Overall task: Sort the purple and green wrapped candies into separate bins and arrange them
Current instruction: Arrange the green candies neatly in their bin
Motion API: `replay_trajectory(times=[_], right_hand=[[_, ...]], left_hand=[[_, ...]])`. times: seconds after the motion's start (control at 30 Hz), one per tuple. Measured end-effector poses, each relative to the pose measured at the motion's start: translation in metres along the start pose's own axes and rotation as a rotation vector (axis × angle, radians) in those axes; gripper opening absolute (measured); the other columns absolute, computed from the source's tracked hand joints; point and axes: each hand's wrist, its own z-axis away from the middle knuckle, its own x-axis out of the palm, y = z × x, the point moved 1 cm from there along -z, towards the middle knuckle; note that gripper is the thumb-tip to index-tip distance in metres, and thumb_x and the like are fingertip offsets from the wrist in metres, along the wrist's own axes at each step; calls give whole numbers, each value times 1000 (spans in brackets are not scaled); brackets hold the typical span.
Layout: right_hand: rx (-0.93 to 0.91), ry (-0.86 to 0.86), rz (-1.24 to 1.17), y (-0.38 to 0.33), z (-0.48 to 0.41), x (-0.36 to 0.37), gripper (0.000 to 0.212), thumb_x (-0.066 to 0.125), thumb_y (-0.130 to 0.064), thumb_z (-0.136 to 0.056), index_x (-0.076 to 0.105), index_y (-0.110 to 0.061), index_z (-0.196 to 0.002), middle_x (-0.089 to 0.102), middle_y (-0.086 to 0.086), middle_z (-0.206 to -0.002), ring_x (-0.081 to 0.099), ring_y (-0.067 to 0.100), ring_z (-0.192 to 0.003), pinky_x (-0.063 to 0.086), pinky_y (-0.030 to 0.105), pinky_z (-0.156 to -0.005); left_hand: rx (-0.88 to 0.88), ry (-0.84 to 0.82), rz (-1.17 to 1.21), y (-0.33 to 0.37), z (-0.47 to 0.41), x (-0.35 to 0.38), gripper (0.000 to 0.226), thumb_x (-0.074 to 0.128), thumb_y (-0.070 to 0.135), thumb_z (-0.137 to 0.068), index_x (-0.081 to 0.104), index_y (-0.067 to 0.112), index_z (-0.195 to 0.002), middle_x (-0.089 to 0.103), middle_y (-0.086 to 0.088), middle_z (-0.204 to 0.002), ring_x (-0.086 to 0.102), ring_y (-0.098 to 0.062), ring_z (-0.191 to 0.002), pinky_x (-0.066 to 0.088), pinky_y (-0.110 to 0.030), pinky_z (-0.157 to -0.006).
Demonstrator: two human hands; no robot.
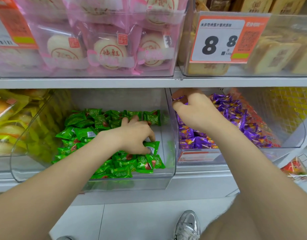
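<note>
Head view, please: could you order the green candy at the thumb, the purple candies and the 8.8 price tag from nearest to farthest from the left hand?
1. green candy: pinched by the left hand, in the left bin.
2. purple candies: in the next bin to the right.
3. 8.8 price tag: on the upper shelf, to the right.

Glossy foil-like candies (150, 162) in clear smooth plastic bins (171, 172)

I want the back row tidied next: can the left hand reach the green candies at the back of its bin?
Probably yes. The left hand is inside the green bin, its fingertips by the back-row candies, and nothing lies between. But it pinches a green candy that it should drop first.
</note>
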Motion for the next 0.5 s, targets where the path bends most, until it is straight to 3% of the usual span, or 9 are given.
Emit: replay_trajectory(times=[0.07, 0.13, 0.2, 0.27, 0.37, 0.43, 0.5], right_hand=[[3, -5, 4, -1, 0, 1, 27, 57, -24, -99, 68, -23, -124, 73, 6, -107, 63, 24, -95, 40, 25, -78], [-24, -28, 33, -2, 2, 1, 25, 57, -22, -99, 70, -23, -120, 74, 7, -105, 66, 24, -95, 44, 26, -79], [-83, -69, 57, -1, 3, 1, 20, 57, -21, -99, 72, -24, -112, 73, 1, -98, 64, 14, -83, 45, 19, -73], [-158, -128, 73, -3, 7, 0, 18, 61, -20, -95, 73, -28, -105, 68, -7, -87, 57, 2, -72, 39, 10, -63], [-338, -207, 164, -11, 15, 2, 30, 71, -23, -80, 77, -32, -109, 67, -17, -87, 58, 1, -81, 37, 4, -73], [-421, -258, 178, -16, 20, 3, 37, 75, -27, -76, 78, -35, -113, 73, -19, -98, 63, -1, -95, 41, 7, -86], [-452, -263, 175, -19, 22, 4, 32, 80, -33, -80, 79, -38, -111, 76, -19, -100, 66, 0, -98, 45, 19, -91]], left_hand=[[-5, -1, -18, 3, -2, 3, 42, 75, 55, -89, 68, 37, -126, 45, 6, -113, 33, -33, -131, 27, -58, -109], [-13, 49, 17, 3, -2, 3, 40, 74, 55, -90, 68, 34, -123, 54, 5, -117, 35, -31, -131, 25, -58, -110], [1, 130, 86, 1, -2, 1, 39, 69, 52, -95, 64, 31, -127, 61, 6, -118, 39, -29, -131, 25, -59, -113], [28, 210, 244, -3, 2, -3, 39, 63, 52, -98, 61, 29, -130, 66, 9, -115, 53, -22, -125, 35, -55, -114], [103, 264, 695, -7, 18, -14, 33, 64, 49, -100, 67, 24, -122, 73, 7, -104, 69, -15, -97, 56, -44, -93], [94, 251, 892, -8, 31, -19, 24, 62, 43, -104, 72, 23, -113, 67, 8, -88, 60, -15, -79, 51, -37, -79], [93, 229, 952, -8, 44, -20, 27, 57, 41, -106, 76, 23, -108, 64, 11, -84, 54, -10, -77, 44, -36, -74]])
